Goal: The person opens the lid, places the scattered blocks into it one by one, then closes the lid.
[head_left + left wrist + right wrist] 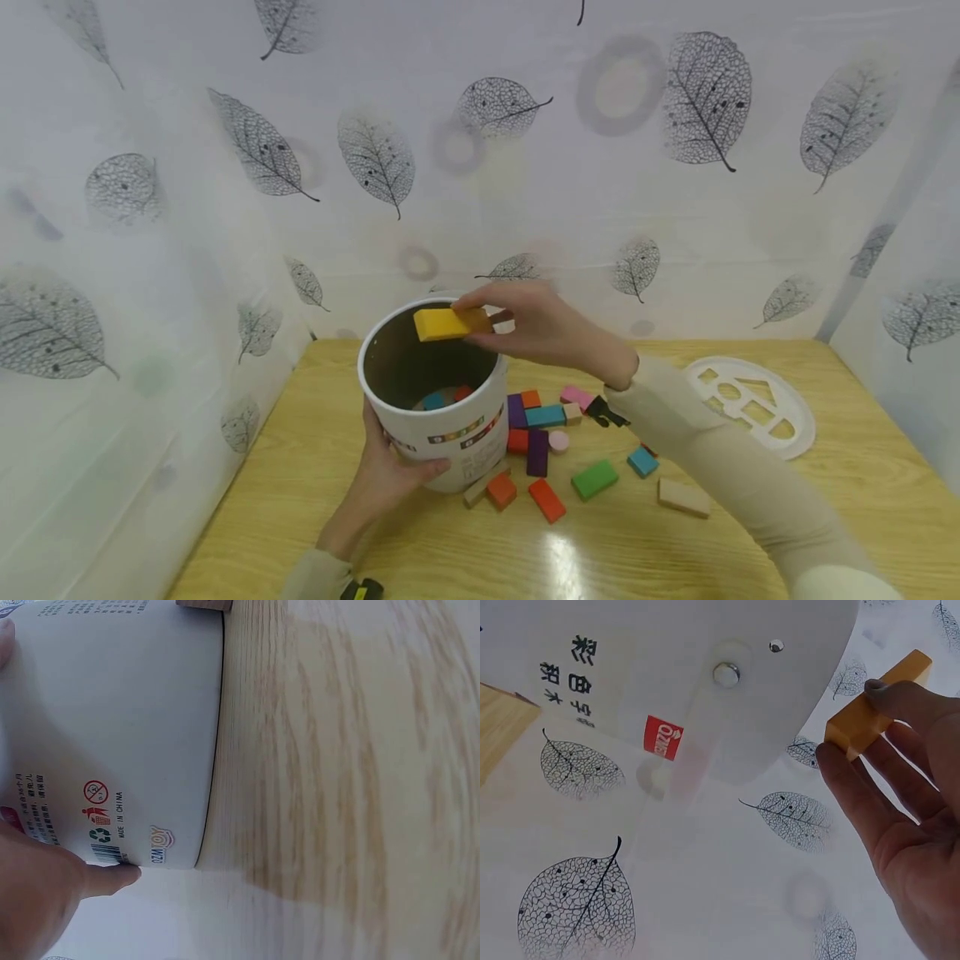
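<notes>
A yellow block (441, 324) is pinched between the thumb and fingers of my right hand (536, 325), over the open mouth of a white bucket (457, 433). In the right wrist view, the yellow block (877, 705) sits between the thumb and fingertips, beside the bucket wall. My left hand (390, 475) grips the bucket's near left side, thumb across its front and fingers round the left. The left wrist view has part of this hand (45, 892) against the printed wall. Inside the bucket lie a blue block (433, 401) and a red block (462, 392); its remaining floor is partly hidden.
Right of the bucket, several loose blocks lie on the wooden table (285, 467), among them a green block (595, 480), a red block (547, 500) and a plain wooden block (683, 497). A white lid with shaped holes (797, 417) lies behind the right forearm.
</notes>
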Motion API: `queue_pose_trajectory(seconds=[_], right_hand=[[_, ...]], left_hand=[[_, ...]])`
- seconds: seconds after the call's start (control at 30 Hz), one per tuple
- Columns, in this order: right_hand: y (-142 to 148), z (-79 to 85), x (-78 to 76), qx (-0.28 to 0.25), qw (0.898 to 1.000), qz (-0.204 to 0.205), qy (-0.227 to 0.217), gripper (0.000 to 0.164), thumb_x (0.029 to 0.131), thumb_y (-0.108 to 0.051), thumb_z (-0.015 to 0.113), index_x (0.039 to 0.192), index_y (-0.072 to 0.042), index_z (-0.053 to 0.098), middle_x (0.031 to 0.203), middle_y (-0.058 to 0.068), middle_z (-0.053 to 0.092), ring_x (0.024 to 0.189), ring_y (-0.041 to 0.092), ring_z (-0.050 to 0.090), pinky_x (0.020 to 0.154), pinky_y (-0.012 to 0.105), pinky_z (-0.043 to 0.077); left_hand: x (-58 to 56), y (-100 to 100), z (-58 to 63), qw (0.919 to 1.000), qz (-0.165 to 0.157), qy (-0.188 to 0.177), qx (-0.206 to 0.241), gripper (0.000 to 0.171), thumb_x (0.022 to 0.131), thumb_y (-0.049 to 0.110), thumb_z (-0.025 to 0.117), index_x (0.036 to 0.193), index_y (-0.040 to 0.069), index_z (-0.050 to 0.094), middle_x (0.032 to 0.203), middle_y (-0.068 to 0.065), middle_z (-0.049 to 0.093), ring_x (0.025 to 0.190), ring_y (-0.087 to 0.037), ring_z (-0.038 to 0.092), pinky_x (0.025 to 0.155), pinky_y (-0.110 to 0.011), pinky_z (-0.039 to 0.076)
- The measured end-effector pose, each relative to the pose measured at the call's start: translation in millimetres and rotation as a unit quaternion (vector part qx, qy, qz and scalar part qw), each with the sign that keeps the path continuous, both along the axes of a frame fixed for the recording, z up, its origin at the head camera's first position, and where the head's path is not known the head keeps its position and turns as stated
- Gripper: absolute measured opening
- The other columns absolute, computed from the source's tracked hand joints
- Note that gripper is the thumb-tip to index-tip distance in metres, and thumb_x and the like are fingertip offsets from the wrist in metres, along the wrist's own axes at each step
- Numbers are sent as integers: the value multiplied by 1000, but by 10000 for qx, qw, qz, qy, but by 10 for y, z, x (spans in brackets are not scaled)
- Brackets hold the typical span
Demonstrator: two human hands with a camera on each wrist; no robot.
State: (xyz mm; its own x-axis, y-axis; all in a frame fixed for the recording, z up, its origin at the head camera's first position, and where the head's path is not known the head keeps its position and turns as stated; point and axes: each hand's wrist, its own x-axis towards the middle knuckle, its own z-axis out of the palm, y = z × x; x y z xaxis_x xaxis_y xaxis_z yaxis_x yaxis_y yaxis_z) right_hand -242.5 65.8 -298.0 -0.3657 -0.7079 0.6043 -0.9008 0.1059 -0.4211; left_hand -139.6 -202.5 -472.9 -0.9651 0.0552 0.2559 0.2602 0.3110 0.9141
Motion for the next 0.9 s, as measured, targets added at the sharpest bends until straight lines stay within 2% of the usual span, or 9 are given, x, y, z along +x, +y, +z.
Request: queue_pose_trajectory(seconds=[0.2, 0.37, 0.6, 0.73, 0.9], right_hand=[[-174, 27, 21, 208, 9995, -131, 178, 38, 87, -3, 79, 123, 0, 69, 122, 12, 74, 99, 20, 69, 81, 24, 64], [-234, 23, 27, 301, 9981, -290, 459, 37, 86, -5, 81, 122, -1, 70, 120, 11, 75, 103, 20, 71, 91, 27, 61], [-237, 10, 27, 361, 9983, -319, 315, 36, 86, -4, 80, 121, 0, 71, 119, 12, 75, 103, 21, 71, 87, 25, 63], [-234, 5, 23, 405, 9979, -390, 309, 36, 87, -6, 80, 121, -1, 71, 119, 11, 76, 105, 21, 71, 90, 27, 62], [-215, -15, 3, 349, 9978, -432, 366, 36, 88, -9, 80, 122, -1, 70, 115, 10, 76, 88, 17, 67, 79, 26, 61]], left_hand=[[5, -4, -9, 10000, 9, -33, -23, 143, 70, 18, 95, 159, 45, -13, 168, -5, 18, 150, -37, 30, 122, -70, 20], [4, -8, -14, 9999, -19, -96, -38, 142, 70, 20, 95, 160, 45, -13, 168, -7, 19, 150, -37, 29, 122, -71, 20], [0, -33, -19, 9999, -104, 7, -62, 143, 72, 18, 94, 160, 44, -15, 168, -3, 18, 150, -36, 31, 121, -70, 22], [2, -35, -15, 10000, -88, -10, -39, 143, 71, 18, 95, 159, 45, -15, 168, -1, 19, 150, -35, 31, 122, -69, 21], [-2, -25, -21, 9999, -90, 49, -35, 143, 71, 17, 95, 160, 44, -14, 168, -3, 20, 150, -36, 32, 121, -70, 22]])
